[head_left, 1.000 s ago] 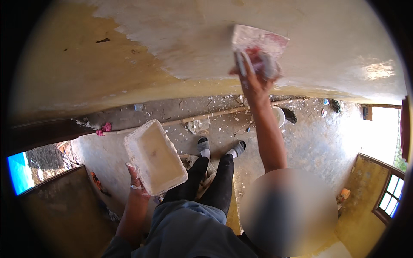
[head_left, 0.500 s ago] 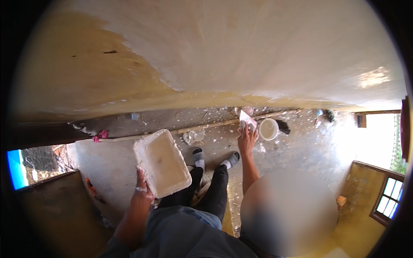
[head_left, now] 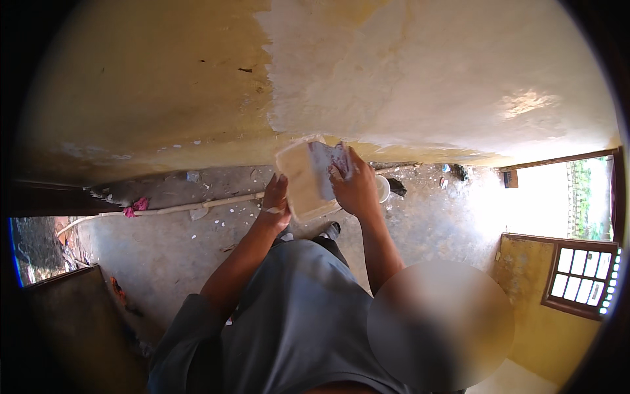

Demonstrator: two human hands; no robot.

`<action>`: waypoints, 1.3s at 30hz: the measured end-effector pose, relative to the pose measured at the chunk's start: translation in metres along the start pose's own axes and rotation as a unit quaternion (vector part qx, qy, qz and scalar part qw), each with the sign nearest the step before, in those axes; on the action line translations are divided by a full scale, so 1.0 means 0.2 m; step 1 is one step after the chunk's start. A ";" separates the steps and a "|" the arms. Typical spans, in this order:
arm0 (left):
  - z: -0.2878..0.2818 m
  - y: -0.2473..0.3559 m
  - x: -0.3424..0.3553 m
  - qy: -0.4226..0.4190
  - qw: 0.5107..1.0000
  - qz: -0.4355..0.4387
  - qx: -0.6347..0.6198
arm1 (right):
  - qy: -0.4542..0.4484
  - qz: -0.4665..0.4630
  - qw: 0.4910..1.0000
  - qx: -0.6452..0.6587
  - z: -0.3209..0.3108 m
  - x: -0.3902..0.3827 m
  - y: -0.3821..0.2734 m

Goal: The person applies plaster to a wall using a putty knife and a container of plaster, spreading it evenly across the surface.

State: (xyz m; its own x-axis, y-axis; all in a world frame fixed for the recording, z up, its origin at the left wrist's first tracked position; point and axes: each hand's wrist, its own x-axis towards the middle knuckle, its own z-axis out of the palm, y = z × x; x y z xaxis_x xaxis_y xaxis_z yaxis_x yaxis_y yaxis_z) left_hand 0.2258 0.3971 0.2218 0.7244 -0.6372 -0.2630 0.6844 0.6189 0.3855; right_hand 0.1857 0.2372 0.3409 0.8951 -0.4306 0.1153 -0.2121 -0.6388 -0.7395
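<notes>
Pink, a scrap of cloth [head_left: 136, 206] lies far out to the left of my left hand [head_left: 276, 200], down on the concrete floor [head_left: 177, 253], with a long pale pipe [head_left: 197, 206] running from it along the foot of the wall toward that hand. I see my left hand closed around the left edge of a white rectangular tray [head_left: 303, 182], fingers curled over its rim and the thumb side toward me, so the tray stands tilted up in front of me, its open face turned toward my right hand [head_left: 357, 190]. My right hand sits just right of the tray, clamped on a flat broad scraper blade [head_left: 328, 164] smeared pink and white, whose edge rests inside the tray against the pale filler there. Above both hands rises the wall [head_left: 420, 85], bare yellow to the upper left and coated in rough white plaster above and to the right. Just beyond my right hand a white bucket [head_left: 383, 188] stands on the floor, partly hidden by that hand. Far right of it, a wooden window frame [head_left: 581, 279] sits in a yellow wall.
</notes>
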 end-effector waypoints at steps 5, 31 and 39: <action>0.13 -0.02 0.10 0.012 0.994 0.051 0.097 | -0.004 -0.024 0.991 -0.132 0.03 0.02 -0.09; 0.21 0.06 0.14 -0.006 0.996 0.023 0.086 | -0.004 0.139 0.989 -0.054 0.05 0.02 -0.06; 0.14 0.04 0.19 -0.024 0.953 0.067 0.293 | -0.085 0.183 0.961 0.190 0.06 0.11 0.08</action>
State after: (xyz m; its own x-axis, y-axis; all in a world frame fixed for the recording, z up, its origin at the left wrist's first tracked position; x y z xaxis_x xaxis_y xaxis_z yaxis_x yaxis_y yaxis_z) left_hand 0.2569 0.3656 0.2404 0.7879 -0.5993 -0.1417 0.4121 0.3422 0.8444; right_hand 0.2059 0.2248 0.3233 0.8455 -0.4512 -0.2856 -0.3962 -0.1714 -0.9020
